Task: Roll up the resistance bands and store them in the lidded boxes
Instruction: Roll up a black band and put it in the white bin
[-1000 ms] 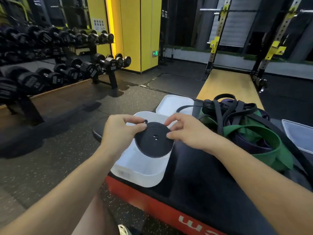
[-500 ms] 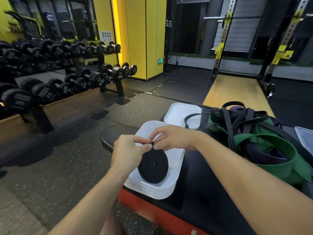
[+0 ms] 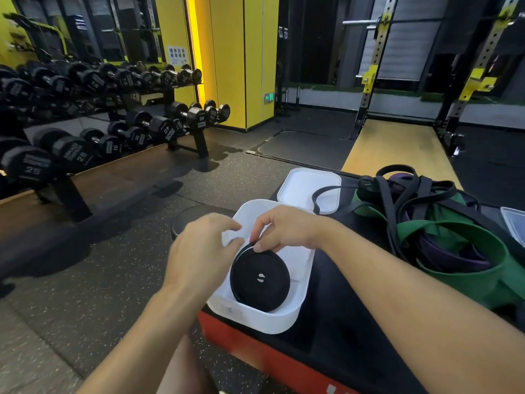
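A black resistance band rolled into a tight disc (image 3: 260,280) leans inside an open white box (image 3: 272,322) on the black bench top. My right hand (image 3: 287,228) pinches the roll's top edge with thumb and fingertips. Just left of the roll, my left hand (image 3: 199,251) is blurred, its fingers spread apart and holding nothing. The box's white lid (image 3: 309,183) lies flat behind the box. A tangled pile of green, purple and black bands (image 3: 443,231) sits to the right.
The bench has a red front edge (image 3: 284,362), and the box sits near its left corner. A clear container (image 3: 514,223) shows at the right edge. A dumbbell rack (image 3: 85,137) stands on the left across the rubber floor. A squat rack (image 3: 369,75) stands behind.
The rolled band went down from the air into the white box. My right hand shifted to the roll's top edge. My left hand has let go and drawn slightly left.
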{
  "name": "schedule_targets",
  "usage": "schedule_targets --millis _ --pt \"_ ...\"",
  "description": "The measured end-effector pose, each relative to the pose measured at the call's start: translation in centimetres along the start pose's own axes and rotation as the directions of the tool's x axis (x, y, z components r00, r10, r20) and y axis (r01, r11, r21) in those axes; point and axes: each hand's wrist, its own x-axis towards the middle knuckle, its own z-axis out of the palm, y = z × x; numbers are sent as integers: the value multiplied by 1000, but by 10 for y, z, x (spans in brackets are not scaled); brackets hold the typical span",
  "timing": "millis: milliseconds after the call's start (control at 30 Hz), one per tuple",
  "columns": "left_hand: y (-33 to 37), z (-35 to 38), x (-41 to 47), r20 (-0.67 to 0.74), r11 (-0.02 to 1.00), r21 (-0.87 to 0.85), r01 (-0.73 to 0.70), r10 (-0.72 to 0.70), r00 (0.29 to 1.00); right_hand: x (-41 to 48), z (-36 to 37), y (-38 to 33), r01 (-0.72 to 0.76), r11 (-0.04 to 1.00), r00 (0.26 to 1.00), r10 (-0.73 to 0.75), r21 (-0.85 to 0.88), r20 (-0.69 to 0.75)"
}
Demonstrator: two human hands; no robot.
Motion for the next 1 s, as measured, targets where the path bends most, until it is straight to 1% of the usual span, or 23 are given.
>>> schedule_targets --millis 33,67,100,133,167,233,300,333,467,533,633,800,867,1000 --pt "-9 -4 -1 4 999 -21 34 -33 999 3 2 -1 0 1000 1000 0 1 5" --pt "-18 -6 0 52 996 -14 93 -92 994 6 5 -1 -1 1000 1000 1 2 8" --pt "-26 -9 0 134 987 -8 164 -161 978 9 9 -1 -5 1000 1000 5 0 10" --pt "-33 -10 1 230 970 -32 240 -226 946 12 13 -2 -11 1000 1000 11 -4 12" --pt "-39 -9 2 316 945 -95 313 -270 910 16 17 -2 -18 1000 1000 18 -5 17" --pt "-43 -10 1 466 868 -231 439 -297 833 23 25 -3 -31 999 999 31 9 29" --pt "-47 -5 2 561 849 -219 481 -294 774 31 35 -3 -40 999 998 40 11 39" --pt "-49 -2 3 581 868 -173 466 -292 759 34 40 -3 -41 999 998 41 -8 43" --pt "-50 6 11 548 940 72 335 -317 774 43 56 -3 0 974 999 12 -225 51" --pt "-49 8 17 530 943 183 279 -334 780 44 55 -3 1 963 998 15 -269 56" --pt "-45 8 26 501 922 319 221 -362 786 43 49 -8 -4 951 996 32 -309 83" --pt "-34 8 28 495 883 446 147 -380 782 42 54 -6 17 930 998 8 -367 66" --pt "-32 8 26 493 871 473 133 -387 779 41 55 0 6 938 999 11 -347 48" --pt "-29 10 26 486 857 504 105 -382 786 41 56 4 28 918 999 -8 -396 52"
